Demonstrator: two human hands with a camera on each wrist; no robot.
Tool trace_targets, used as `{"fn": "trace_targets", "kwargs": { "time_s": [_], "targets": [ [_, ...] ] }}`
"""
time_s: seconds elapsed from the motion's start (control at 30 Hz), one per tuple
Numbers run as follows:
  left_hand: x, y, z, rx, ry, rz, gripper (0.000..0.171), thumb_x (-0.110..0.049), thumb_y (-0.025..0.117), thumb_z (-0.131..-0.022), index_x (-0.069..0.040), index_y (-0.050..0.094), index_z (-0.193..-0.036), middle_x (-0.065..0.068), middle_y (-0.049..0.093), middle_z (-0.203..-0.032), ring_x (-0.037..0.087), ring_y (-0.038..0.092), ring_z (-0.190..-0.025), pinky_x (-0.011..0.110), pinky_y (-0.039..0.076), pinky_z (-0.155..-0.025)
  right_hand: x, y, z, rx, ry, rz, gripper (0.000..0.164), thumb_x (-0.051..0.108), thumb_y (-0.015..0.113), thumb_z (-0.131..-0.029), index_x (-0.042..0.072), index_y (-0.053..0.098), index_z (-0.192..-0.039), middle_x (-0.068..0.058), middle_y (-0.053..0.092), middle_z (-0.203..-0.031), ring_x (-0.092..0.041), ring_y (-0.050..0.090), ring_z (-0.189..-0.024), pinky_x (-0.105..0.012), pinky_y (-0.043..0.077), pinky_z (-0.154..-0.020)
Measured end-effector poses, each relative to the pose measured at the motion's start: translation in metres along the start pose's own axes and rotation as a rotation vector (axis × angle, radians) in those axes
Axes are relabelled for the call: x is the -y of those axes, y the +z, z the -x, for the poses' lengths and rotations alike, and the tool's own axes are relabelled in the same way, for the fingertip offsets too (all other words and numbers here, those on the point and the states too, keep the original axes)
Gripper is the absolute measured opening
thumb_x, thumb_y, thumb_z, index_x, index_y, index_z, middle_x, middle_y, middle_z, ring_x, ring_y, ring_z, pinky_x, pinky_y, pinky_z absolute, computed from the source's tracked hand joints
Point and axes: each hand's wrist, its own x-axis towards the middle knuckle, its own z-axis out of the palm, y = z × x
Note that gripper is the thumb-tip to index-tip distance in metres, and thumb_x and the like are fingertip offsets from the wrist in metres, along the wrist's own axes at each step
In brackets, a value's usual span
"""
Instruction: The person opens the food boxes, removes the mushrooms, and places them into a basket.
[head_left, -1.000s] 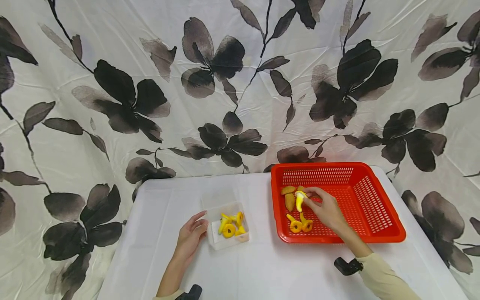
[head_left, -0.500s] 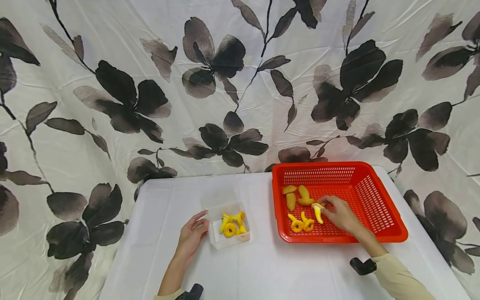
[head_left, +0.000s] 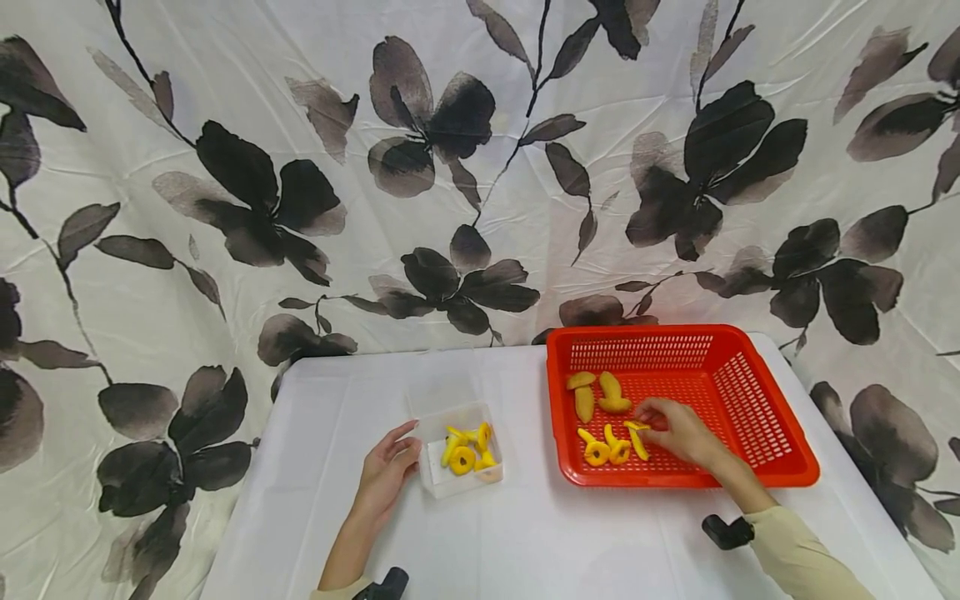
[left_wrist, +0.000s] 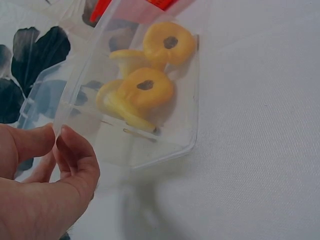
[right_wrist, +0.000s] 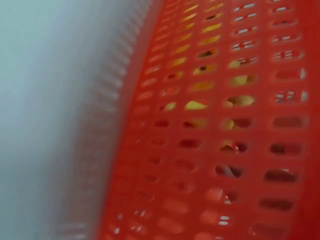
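Note:
My right hand [head_left: 678, 432] is inside the red basket [head_left: 776, 475], its thumb and fingertips pinching a yellow toy mushroom [head_left: 639, 445] by the cap end. To its left lie two more yellow toy mushrooms [head_left: 597, 452], with two brown toy mushrooms [head_left: 584, 402] behind them. My left hand [head_left: 386, 468] pinches the left wall of a clear plastic box [head_left: 450, 490] between thumb and fingers, as the left wrist view shows. Several yellow toy mushrooms [left_wrist: 147, 89] are in that box. In the right wrist view the basket's slotted wall [right_wrist: 200, 150] hides the hand.
Both containers stand on a white-covered table [head_left: 517, 542], the box left of the basket. Behind the box rises a clear lid [head_left: 442, 394]. A floral curtain [head_left: 450, 208] hangs along the table's back edge. Wrist cameras [head_left: 727, 532] are worn on both arms.
My right hand has carried the yellow mushroom from over the brown ones toward the right and front, then lowered it beside the two yellow ones. My left hand has stayed at the box.

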Motion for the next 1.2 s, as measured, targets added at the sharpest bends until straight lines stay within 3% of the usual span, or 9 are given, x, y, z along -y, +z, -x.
{"fn": "trace_targets", "kwargs": {
  "time_s": [0.27, 0.73, 1.07, 1.2],
  "targets": [
    [-0.001, 0.000, 0.001, 0.006, 0.004, -0.014, 0.048, -0.003, 0.062, -0.101, -0.003, 0.051, -0.147, 0.009, 0.058, -0.112, 0.015, 0.056, -0.088, 0.018, 0.051, -0.073, 0.023, 0.002, -0.012, -0.084, -0.064, -0.028, 0.013, -0.003, 0.070, -0.094, -0.006, 0.067, -0.107, -0.009, 0.069, -0.094, -0.023, 0.066, -0.086, -0.033, 0.059, -0.078],
    [0.001, 0.000, 0.000, 0.000, -0.013, -0.006, 0.047, -0.003, 0.062, -0.102, -0.005, 0.052, -0.147, 0.012, 0.059, -0.116, 0.018, 0.057, -0.092, 0.018, 0.051, -0.075, 0.064, 0.014, -0.037, -0.064, -0.124, -0.081, 0.013, 0.006, 0.072, -0.096, 0.002, 0.068, -0.108, -0.008, 0.071, -0.100, -0.024, 0.069, -0.093, -0.041, 0.060, -0.085],
    [0.001, -0.001, -0.002, 0.000, -0.025, 0.003, 0.046, -0.004, 0.062, -0.101, -0.007, 0.054, -0.146, 0.009, 0.058, -0.113, 0.020, 0.057, -0.094, 0.018, 0.052, -0.075, 0.097, 0.033, -0.055, -0.053, -0.199, -0.148, 0.015, 0.001, 0.072, -0.094, -0.003, 0.069, -0.108, -0.011, 0.071, -0.098, -0.024, 0.067, -0.089, -0.045, 0.060, -0.084],
    [0.002, -0.001, -0.002, -0.001, -0.025, 0.010, 0.046, -0.003, 0.062, -0.101, -0.007, 0.054, -0.146, 0.012, 0.058, -0.115, 0.021, 0.058, -0.094, 0.018, 0.052, -0.075, 0.109, 0.044, -0.062, -0.047, -0.220, -0.147, 0.016, 0.002, 0.073, -0.094, -0.004, 0.069, -0.108, -0.011, 0.071, -0.099, -0.023, 0.067, -0.088, -0.041, 0.060, -0.083]
  ]
}}
